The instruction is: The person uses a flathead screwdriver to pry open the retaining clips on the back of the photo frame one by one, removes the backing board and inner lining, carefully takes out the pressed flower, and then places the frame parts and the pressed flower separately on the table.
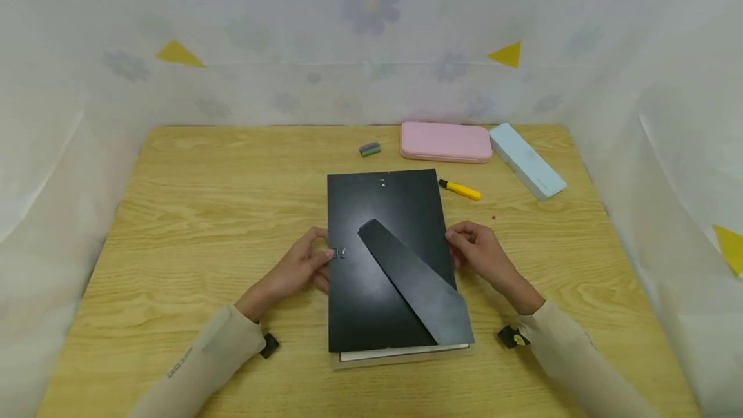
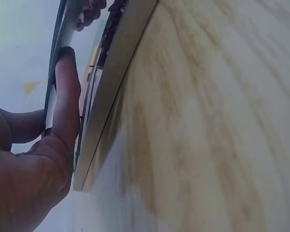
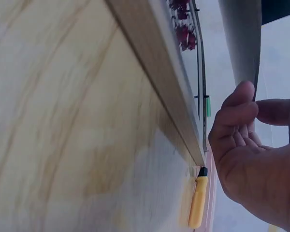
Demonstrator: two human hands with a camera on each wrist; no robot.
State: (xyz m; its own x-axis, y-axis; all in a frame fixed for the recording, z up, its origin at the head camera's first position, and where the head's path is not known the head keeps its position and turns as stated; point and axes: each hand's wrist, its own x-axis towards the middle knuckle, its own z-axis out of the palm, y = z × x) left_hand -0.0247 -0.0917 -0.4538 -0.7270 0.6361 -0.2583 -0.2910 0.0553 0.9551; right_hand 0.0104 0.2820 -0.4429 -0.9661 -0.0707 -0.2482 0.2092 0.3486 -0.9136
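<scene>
Both hands hold a black picture frame backing board (image 1: 366, 302) at its side edges, raised over the frame. My left hand (image 1: 298, 266) pinches the left edge, thumb on top beside a small metal hanger (image 1: 341, 253) and fingers underneath. At the right edge, my right hand (image 1: 478, 250) grips with thumb and curled fingers. A black easel leg (image 1: 418, 282) lies slanted across the board. Below it, the light-edged picture frame (image 3: 159, 63) rests on the table, its front edge showing past the board. Dark red pieces (image 3: 185, 36) show inside the frame; most of its inside is hidden from above.
A yellow-handled screwdriver (image 1: 461, 190) lies right of the board's far corner. Behind are a pink case (image 1: 445, 142), a pale blue box (image 1: 527, 161) and a small grey-green object (image 1: 369, 149). White patterned sheeting (image 1: 290, 31) encloses the wooden table (image 1: 203, 211) at back and sides.
</scene>
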